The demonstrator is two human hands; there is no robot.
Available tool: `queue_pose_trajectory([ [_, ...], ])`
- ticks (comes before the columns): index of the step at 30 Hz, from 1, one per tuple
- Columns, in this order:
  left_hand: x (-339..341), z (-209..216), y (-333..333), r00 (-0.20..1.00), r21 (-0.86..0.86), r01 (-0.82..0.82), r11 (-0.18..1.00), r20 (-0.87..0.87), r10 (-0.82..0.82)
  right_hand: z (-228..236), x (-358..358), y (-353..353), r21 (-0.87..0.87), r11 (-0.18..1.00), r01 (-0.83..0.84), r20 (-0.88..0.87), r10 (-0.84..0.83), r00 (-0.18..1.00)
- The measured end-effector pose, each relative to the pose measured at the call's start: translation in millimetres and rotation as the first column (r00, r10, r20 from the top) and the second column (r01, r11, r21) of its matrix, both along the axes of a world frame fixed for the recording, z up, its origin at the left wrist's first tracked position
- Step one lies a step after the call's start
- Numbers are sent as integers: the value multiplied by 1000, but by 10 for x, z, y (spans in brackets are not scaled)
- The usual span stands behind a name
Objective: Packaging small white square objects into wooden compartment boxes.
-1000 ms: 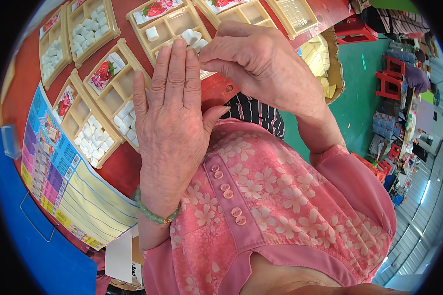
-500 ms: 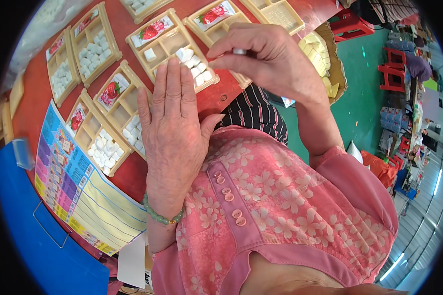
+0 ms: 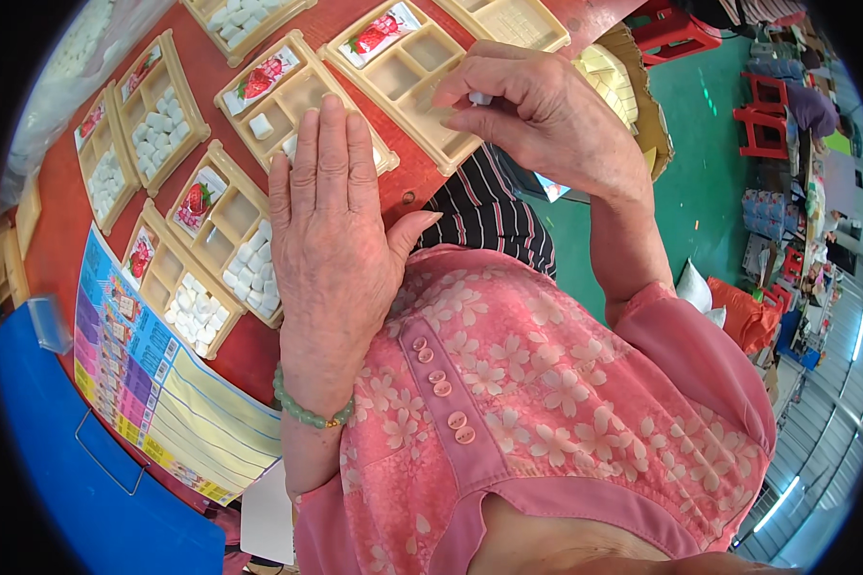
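My left hand [image 3: 331, 216] lies flat, fingers straight, over the lower compartment of a cream plastic tray [image 3: 309, 88]. Most of the white pieces there are hidden under it. One white piece [image 3: 260, 125] sits alone in a smaller compartment, below a strawberry-printed sachet [image 3: 257, 80]. Off to the right, my right hand [image 3: 551, 120] pinches a small white marshmallow-like piece [image 3: 479, 98] between thumb and fingers. It is above the lower end of another tray [image 3: 390, 84], which holds a strawberry sachet [image 3: 378, 34] and has bare compartments.
Several similar trays [image 3: 163, 244] with white pieces stand on the red table [image 3: 249, 350] at the left. A printed colour sheet [image 3: 177, 379] hangs at the near edge beside a blue surface [image 3: 77, 460]. A carton [image 3: 647, 105] and red stools [image 3: 762, 120] are right.
The trays have shifted left in the picture. My left fingers now cover pieces that showed beside them. My right hand, still pinching the white piece, has moved slightly right.
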State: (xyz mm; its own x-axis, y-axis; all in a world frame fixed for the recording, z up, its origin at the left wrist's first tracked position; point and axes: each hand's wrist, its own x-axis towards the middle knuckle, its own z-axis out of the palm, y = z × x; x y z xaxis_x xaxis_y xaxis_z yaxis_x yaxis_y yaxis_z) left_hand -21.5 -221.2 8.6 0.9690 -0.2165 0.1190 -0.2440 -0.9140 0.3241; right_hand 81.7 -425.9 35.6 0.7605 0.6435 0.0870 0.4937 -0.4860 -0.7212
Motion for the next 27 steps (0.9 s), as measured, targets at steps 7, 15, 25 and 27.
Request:
queue_pose_trajectory([
  [7, 18, -17, 11, 1000, 49, 6, 999, 11, -7, -8, -14, 19, -54, 998, -38, 31, 39, 999],
  [15, 3, 6, -24, 1000, 13, -27, 1000, 0, 27, 11, -100, -74, -85, 989, -117, 170, 131, 977],
  [25, -50, 17, -47, 998, -72, -37, 997, -59, 33, -21, -35, 83, -83, 989, -123, 205, 138, 969],
  [27, -80, 58, -33, 999, -104, -31, 994, -32, 28, -6, -5, 86, -123, 981, -149, 182, 170, 969],
])
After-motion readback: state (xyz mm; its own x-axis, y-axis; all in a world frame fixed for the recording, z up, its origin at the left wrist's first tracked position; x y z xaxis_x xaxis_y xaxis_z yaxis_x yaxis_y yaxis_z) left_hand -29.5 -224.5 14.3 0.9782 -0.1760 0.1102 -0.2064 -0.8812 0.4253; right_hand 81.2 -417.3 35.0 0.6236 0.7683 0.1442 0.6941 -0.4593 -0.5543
